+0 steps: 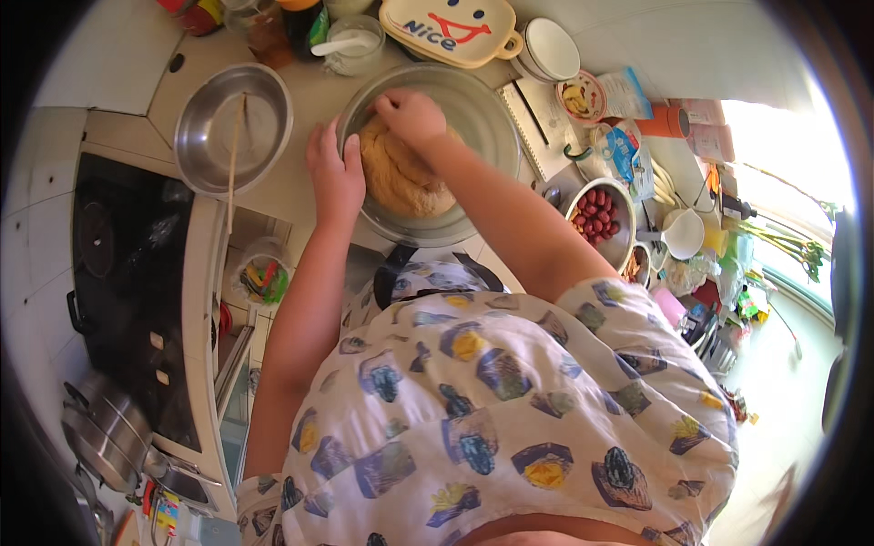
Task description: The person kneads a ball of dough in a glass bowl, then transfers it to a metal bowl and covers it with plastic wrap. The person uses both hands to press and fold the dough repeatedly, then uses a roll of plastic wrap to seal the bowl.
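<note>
A large lump of yellowish-brown dough (399, 174) lies in the left part of a wide clear glass bowl (490, 130), close in front of me. Its surface is creased, with a rougher patch at the near end. My left hand (336, 174) holds the bowl's left rim, its thumb at the inside and its fingers along the outer wall. Over the far end of the dough, my right hand (415, 119) is curled with its fingers drawn in against it. The fingertips and part of the dough are hidden beneath that hand.
Left of the bowl stands a steel basin (205, 136) with a chopstick (236, 157) across it. A smiling-face tray (471, 34) and a white-powder jar (355, 44) stand behind. At right are a notebook (539, 123) and a bowl of red dates (597, 215); a black cooktop (130, 273) is far left.
</note>
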The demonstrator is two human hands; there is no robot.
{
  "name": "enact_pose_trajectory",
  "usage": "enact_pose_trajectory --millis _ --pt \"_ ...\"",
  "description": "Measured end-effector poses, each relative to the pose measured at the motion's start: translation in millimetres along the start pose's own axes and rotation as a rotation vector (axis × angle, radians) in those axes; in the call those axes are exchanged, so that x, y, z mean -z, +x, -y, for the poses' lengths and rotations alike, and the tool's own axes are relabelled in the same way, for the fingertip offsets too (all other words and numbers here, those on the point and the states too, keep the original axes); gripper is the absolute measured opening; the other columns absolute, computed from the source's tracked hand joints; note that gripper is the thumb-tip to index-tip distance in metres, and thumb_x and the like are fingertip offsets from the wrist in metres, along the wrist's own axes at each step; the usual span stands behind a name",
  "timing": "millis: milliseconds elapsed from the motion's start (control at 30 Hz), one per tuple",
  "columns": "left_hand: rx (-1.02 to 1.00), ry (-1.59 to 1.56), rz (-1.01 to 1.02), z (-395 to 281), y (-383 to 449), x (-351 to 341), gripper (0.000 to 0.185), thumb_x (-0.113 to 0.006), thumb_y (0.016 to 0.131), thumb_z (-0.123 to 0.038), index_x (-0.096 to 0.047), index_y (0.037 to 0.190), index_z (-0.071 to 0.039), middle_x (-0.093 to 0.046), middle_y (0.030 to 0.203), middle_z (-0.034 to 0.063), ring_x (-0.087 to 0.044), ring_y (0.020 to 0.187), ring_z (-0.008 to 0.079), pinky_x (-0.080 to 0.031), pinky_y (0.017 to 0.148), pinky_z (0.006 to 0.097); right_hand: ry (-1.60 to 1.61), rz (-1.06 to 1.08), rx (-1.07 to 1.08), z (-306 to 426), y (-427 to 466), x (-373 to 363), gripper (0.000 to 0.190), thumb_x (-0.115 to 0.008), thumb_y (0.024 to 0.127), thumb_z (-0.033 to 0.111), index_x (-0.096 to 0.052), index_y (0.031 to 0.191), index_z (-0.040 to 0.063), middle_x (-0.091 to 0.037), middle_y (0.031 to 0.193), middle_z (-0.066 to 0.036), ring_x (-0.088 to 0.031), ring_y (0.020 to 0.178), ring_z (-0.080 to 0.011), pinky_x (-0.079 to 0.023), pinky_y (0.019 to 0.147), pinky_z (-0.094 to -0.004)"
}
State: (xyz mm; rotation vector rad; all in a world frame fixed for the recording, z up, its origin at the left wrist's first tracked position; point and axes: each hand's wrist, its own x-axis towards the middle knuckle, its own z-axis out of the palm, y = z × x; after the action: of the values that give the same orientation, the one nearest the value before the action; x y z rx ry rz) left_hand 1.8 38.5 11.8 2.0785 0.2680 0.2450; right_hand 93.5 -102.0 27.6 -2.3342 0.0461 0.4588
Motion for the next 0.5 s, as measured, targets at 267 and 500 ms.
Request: enact_pose_trajectory --millis 267,500 --pt "-0.075 0.125 -0.013 11.4 7.3 -4.4 0.041 -0.056 0.101 -0.03 -0.057 0.133 -0.005 -0.052 0.136 0.0268 -0.045 0.129 0.0433 -0.036 0.109 0.0476 -0.158 -0.026 0.089 -24.2 -5.6 19.9 0.051 -0.057 0.093 0.05 -0.069 0.113 0.005 -0.066 0.12 -0.018 -0.063 0.11 -0.0359 -0.05 0.092 -0.0426" --pt "-0.095 0.086 0.009 23.3 14.9 -7.3 0.039 -0.057 0.099 -0.032 -0.061 0.13 -0.007 -0.055 0.134 0.0253 -0.048 0.127 0.0438 -0.037 0.107 0.0491 0.008 0.139 0.254 -1.8 -96.5 70.5 0.045 -0.061 0.092 0.046 -0.069 0.08 0.003 -0.069 0.081 -0.016 -0.065 0.076 -0.0373 -0.052 0.072 -0.0439"
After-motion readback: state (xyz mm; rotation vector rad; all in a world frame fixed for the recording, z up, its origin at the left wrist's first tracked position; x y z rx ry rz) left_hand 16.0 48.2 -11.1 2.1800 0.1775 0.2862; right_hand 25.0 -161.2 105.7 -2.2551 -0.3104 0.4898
